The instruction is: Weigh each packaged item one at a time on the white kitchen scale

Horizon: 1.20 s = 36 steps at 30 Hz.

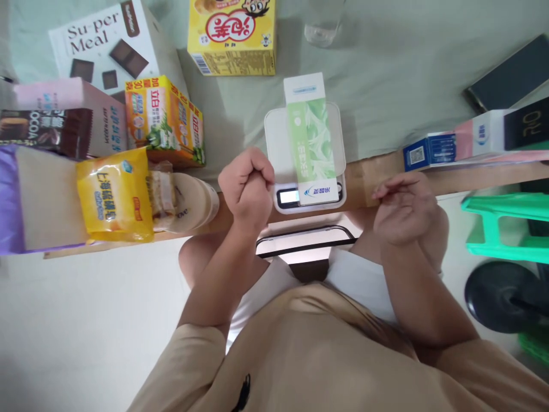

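Note:
A green and white toothpaste box lies lengthwise on a white kitchen scale, covering part of its lit display. My left hand is closed in a fist at the scale's left edge, and nothing shows in it. To the right of the scale, my right hand is held over the table edge. Its palm is turned up, its fingers are loosely bent and apart, and it holds nothing. Both hands are clear of the toothpaste box.
On the left stand a Su-per Meal box, an orange box, a yellow packet and a cream bottle. A yellow snack box and a clear cup are behind. Small boxes and a dark phone-like slab lie right.

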{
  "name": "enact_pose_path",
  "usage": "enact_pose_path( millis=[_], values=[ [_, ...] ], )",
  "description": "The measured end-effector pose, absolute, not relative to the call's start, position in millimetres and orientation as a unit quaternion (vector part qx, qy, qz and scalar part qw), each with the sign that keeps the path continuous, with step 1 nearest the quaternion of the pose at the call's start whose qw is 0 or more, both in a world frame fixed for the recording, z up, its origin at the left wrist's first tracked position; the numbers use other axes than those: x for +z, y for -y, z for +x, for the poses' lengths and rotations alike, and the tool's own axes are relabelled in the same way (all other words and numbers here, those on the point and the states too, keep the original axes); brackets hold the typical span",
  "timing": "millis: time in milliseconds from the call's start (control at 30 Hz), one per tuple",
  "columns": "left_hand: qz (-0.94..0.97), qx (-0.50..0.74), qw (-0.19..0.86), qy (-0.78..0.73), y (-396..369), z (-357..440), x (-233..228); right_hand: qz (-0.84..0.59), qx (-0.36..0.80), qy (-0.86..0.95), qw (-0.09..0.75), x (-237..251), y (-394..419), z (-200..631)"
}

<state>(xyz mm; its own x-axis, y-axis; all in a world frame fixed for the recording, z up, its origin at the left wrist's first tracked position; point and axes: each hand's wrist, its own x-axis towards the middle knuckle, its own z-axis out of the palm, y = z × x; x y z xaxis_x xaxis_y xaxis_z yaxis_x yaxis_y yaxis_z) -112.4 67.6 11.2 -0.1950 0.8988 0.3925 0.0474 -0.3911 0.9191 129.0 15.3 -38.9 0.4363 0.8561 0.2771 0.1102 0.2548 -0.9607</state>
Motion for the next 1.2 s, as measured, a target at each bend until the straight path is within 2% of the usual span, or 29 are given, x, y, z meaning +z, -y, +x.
enact_pose_path(
  millis=[167,467,667,767,1033,1200],
  values=[
    [0.497,0.643,0.38,-0.441,-65.4,-106.7,20.2,-0.572,0.273,0.462,0.62,-39.3,-13.5,125.4],
    [0.473,0.658,0.353,-0.468,-71.5,-97.3,21.8,-0.573,0.292,0.497,0.583,-35.5,-11.4,125.4],
    [0.549,0.636,0.313,-0.442,-77.9,-110.7,2.9,-0.543,0.314,0.496,0.6,-36.3,-9.7,124.3],
    [0.571,0.627,0.334,-0.412,-78.6,-114.9,-2.9,-0.543,0.308,0.497,0.603,-38.5,-10.1,125.3],
    [0.477,0.641,0.39,-0.457,-64.8,-98.7,28.7,-0.571,0.296,0.499,0.58,-40.7,-9.9,126.6],
    [0.477,0.627,0.388,-0.479,-66.9,-101.9,22.8,-0.554,0.295,0.51,0.588,-43.2,-9.7,125.6]
  ],
)
